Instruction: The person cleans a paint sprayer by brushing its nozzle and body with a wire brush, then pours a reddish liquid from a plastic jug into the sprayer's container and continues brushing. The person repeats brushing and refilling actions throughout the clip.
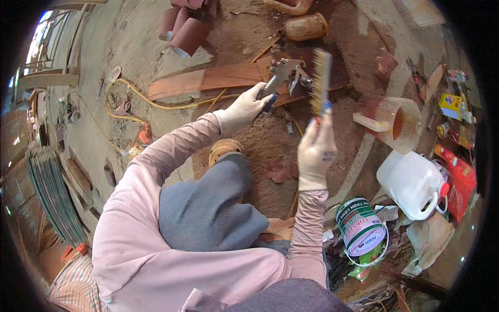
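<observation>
My left hand (243,110), in a pale knit glove, is closed around the handle of a metal spray gun (282,74). The gun's head points to the right, and its trigger hangs below. In my right hand (318,152), also gloved, is a brush (321,83) held upright, its yellowish bristles facing left toward the gun. Motion blurs the brush; a small gap seems to lie between bristles and gun, though contact is hard to judge. Beneath them a curved reddish-brown wooden board (200,80) lies on the dusty ground.
A cloudy plastic jug (408,125) with brown liquid stands to the right, near a white canister (413,182) and a labelled paint can (362,229). Ahead lie an amber plastic container (306,27) and sandpaper rolls (189,37). A yellow hose (166,102) winds across the floor.
</observation>
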Demonstrator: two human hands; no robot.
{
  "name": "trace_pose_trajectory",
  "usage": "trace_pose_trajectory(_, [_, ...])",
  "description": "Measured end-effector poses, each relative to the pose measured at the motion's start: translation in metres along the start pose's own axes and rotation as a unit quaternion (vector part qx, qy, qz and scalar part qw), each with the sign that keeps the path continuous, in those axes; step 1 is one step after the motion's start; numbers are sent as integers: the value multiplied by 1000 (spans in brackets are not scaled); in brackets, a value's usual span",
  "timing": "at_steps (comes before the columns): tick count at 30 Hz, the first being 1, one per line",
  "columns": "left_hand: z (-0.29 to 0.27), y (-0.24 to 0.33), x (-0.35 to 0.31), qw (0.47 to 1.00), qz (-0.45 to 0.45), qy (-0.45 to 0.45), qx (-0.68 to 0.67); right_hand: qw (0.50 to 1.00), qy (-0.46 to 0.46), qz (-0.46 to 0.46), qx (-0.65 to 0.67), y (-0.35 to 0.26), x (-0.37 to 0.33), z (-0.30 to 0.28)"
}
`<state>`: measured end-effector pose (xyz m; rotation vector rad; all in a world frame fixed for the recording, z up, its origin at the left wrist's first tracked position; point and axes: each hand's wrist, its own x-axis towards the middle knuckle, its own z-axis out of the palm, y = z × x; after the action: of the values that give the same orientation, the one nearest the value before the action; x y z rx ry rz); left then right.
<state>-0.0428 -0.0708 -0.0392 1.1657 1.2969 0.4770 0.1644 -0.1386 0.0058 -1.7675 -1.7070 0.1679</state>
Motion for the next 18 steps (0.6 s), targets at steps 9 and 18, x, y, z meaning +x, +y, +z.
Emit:
trace_pose_trajectory(9, [-2, -3, 10, 992, 16, 46, 115, 980, -188, 61, -39, -35, 29, 37])
trace_pose_trajectory(18, [-21, 25, 22, 994, -2, 41, 98, 989, -138, 33, -28, -22, 61, 24])
